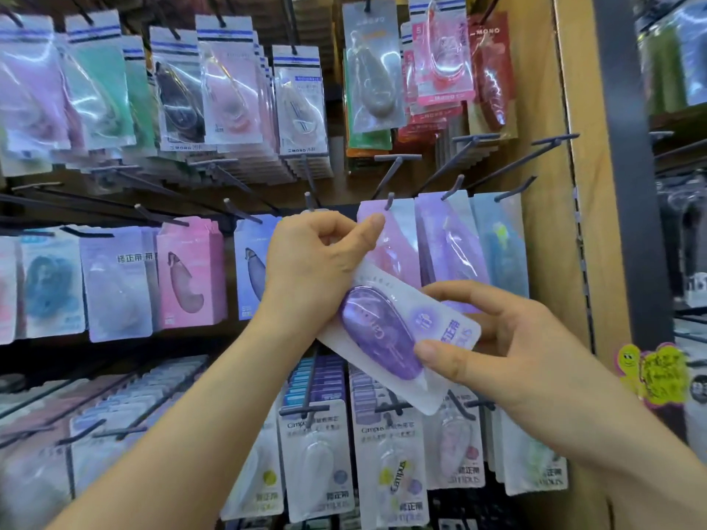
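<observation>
A person stands in front of a shop display wall, and both hands are raised at the centre of the frame. The right hand [509, 338], coming in from the lower right, grasps a correction tape pack [382, 330]. Its thumb presses on the front near the lower end of the purple tape shell, and its fingers curl round behind the card's right end. The pack lies tilted, running from upper left to lower right, just right of centre and in front of the hanging stock.

The left hand [317, 258] rises from the lower left, and its heel overlaps the upper left end of the pack. Its fingers are curled in and its thumb reaches right, with the tip at the top of a pink pack [398, 242] hanging on a hook [389, 200]. I cannot tell whether these fingers pinch anything, because the hand hides what lies inside them.

Right of the pink pack hang a lilac pack [451, 242] and a blue pack [501, 246], each on its own hook. More packs in clear wrapping fill the top row [229, 82], and white packs [317, 460] hang along the bottom. A pink box [191, 273] sits at the middle left. A wooden side panel [551, 147] closes the display on the right, and a yellow sticker [650, 372] shows beyond it.
</observation>
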A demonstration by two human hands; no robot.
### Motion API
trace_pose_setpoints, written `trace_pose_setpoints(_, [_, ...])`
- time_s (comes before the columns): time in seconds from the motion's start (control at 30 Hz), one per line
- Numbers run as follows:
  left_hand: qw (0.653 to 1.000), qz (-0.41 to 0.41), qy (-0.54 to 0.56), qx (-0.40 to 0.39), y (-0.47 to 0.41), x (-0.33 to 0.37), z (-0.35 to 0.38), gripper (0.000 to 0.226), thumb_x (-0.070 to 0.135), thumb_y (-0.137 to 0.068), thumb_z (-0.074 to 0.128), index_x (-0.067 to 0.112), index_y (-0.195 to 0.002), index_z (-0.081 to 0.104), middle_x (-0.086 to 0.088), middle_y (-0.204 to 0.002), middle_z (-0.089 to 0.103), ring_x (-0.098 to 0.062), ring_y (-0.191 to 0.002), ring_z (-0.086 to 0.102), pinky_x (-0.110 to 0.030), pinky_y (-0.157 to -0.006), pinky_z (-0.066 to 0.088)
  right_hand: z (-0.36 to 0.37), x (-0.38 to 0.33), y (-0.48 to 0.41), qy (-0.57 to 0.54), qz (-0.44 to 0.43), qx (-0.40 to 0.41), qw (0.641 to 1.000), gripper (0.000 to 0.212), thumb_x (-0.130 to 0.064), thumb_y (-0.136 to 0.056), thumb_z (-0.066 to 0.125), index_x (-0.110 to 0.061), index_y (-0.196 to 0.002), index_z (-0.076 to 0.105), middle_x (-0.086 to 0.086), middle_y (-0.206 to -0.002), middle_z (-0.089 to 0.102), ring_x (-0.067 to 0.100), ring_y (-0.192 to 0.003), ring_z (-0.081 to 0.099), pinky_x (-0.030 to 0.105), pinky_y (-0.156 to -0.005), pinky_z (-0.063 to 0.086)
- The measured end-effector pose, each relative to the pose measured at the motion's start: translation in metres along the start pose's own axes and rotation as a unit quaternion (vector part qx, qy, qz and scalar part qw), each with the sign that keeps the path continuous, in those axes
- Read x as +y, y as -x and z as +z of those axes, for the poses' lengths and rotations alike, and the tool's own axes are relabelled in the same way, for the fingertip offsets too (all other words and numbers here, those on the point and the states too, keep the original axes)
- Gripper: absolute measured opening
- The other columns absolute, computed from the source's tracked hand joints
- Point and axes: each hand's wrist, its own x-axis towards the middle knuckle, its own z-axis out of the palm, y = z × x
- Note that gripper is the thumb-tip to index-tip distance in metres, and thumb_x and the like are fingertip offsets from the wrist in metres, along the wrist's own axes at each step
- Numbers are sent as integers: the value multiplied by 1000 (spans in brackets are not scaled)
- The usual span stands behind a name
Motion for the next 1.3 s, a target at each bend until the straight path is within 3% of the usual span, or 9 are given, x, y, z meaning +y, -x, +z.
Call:
trace_pose_setpoints(0.17, [991, -103, 84, 2, 9, 8, -1, 33, 38, -89, 66, 21, -61, 65, 16, -44, 50, 0, -43, 40, -14, -47, 35, 4, 11, -1, -19, -42, 93, 995, 13, -5, -85, 67, -16, -84, 76, 5, -75, 76, 9, -59, 67, 17, -51, 48])
trace_pose_setpoints(0.4, [972, -136, 175, -81, 28, 16, -29, 12, 14, -89, 67, 23, -97, 66, 2, -73, 73, -8, -59, 63, -20, -49, 47, 6, 18, 2, -91, -59, 217, 970, 8, -12, -77, 69, -14, -81, 76, 10, -73, 75, 16, -60, 69, 25, -52, 56])
trace_pose_setpoints(0.57, [960, -160, 216, -75, 50, 8, -37, 15, 10, -87, 66, 20, -97, 67, -6, -75, 75, -12, -56, 63, -18, -50, 48, 18, 20, 7, -128, -17, 173, 976, 7, -11, -76, 69, -15, -77, 74, 11, -72, 73, 18, -60, 65, 30, -51, 57])
trace_pose_setpoints(0.67, [974, -129, 176, -61, 59, 2, -46, 17, 8, -88, 66, 20, -100, 68, -7, -77, 76, -14, -59, 64, -21, -51, 50, 27, 24, 8, -85, 6, 124, 989, 28, 1, -87, 62, -23, -80, 75, 7, -73, 74, 16, -63, 66, 29, -58, 59])
trace_pose_setpoints(0.77, [982, -96, 153, -58, 66, -2, -60, 21, 2, -87, 66, 19, -100, 69, -8, -74, 74, -11, -57, 63, -19, -51, 48, 43, 18, 8, -64, -21, 128, 990, 21, -17, -81, 69, -35, -90, 73, -4, -78, 75, 4, -67, 67, 13, -63, 52])
trace_pose_setpoints(0.87, [986, -77, 127, -76, 71, -3, -79, 28, 0, -88, 65, 22, -105, 67, -10, -65, 67, -11, -53, 59, -21, -51, 49, 65, 15, 8, -46, -25, 72, 996, 44, -33, -65, 77, -47, -105, 65, -7, -98, 74, 11, -83, 73, 28, -74, 59])
trace_pose_setpoints(1.07, [987, -65, 140, -51, 78, -14, -130, 24, 6, -87, 67, 19, -107, 67, -30, -72, 61, -24, -60, 56, -34, -56, 52, 135, 11, 3, -67, -49, 49, 995, 88, -5, -67, 87, -50, -130, 45, -7, -115, 72, 15, -102, 71, 36, -81, 58])
trace_pose_setpoints(1.17, [975, -119, 185, -39, 84, -25, -162, 30, 22, -77, 69, 20, -107, 66, -26, -75, 67, -23, -60, 59, -34, -56, 53, 177, 6, 3, -119, -60, 73, 988, 85, -5, -59, 79, -46, -127, 48, -4, -105, 76, 16, -92, 74, 25, -67, 58])
trace_pose_setpoints(1.3, [949, -160, 233, -142, 100, -46, -214, 16, 22, -78, 71, 25, -93, 75, -3, -84, 76, -12, -69, 67, -24, -57, 55, 238, 8, -2, -147, -71, 163, 973, 82, -12, -61, 86, -45, -127, 51, 3, -108, 75, 21, -95, 73, 31, -73, 60])
